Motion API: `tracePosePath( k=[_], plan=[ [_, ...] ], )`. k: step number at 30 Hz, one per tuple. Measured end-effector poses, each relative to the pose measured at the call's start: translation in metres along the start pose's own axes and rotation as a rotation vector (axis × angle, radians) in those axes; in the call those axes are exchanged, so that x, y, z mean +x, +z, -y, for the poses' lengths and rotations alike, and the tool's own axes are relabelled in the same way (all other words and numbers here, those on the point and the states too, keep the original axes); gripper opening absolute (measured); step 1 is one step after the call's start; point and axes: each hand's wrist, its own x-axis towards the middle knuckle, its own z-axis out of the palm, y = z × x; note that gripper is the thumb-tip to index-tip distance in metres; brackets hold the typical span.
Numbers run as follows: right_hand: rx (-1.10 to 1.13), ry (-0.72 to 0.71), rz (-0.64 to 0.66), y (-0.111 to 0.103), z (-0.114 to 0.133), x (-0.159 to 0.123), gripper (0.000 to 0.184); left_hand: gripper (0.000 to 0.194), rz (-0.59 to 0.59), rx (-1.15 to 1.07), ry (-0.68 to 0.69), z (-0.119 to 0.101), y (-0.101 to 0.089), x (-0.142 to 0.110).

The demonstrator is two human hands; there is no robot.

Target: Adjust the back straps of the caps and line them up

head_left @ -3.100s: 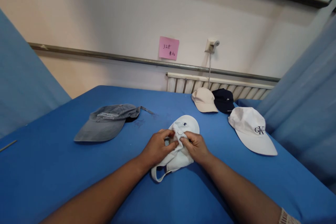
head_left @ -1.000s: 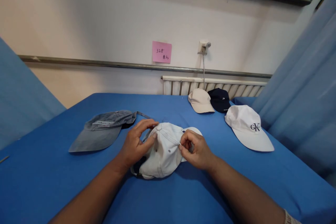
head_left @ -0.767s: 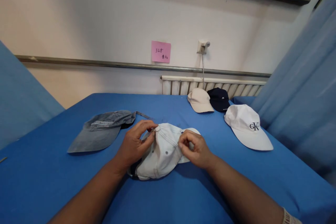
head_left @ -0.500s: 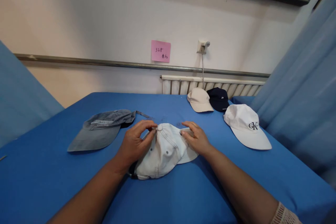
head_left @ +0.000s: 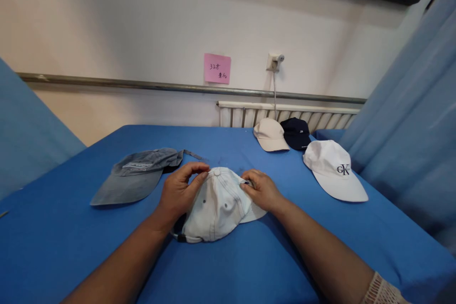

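A white cap (head_left: 217, 206) lies crown up on the blue table (head_left: 249, 266) right in front of me, with its back strap toward me. My left hand (head_left: 178, 192) curls over the left side of the crown, thumb and fingers pinching the fabric near the top button. My right hand (head_left: 261, 190) rests on the right side of the crown, fingers bent and pressed onto the cloth over the brim.
A grey cap (head_left: 137, 173) lies flat at the left. A white cap with a dark logo (head_left: 333, 168) sits at the right, a beige cap (head_left: 270, 134) and a navy cap (head_left: 296, 133) behind it. Blue curtains (head_left: 409, 118) flank the table; a radiator (head_left: 242, 115) runs along the wall.
The white cap went from crumpled between both hands to rounded out, crown up, on the table. My right hand moved from pinching the crown seam to pressing on its right side.
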Motion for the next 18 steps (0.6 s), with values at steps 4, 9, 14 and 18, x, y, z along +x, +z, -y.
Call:
tracePosePath(
  k=[4, 9, 14, 18],
  plan=[
    [-0.056, 0.026, -0.131, -0.005, 0.009, -0.001, 0.007, 0.022, -0.050, 0.019, 0.004, 0.003, -0.002, 0.001],
    [0.041, -0.105, -0.060, -0.018, 0.036, -0.019, 0.014, 0.019, -0.126, 0.059, 0.007, 0.006, -0.002, 0.002],
    [0.182, -0.217, 0.149, -0.012, 0.045, -0.026, 0.028, 0.022, -0.068, 0.108, 0.003, 0.002, -0.002, 0.003],
    [0.218, -0.021, -0.005, 0.001, 0.030, -0.019, 0.008, 0.023, -0.061, 0.136, -0.027, -0.003, -0.019, 0.008]
  ],
)
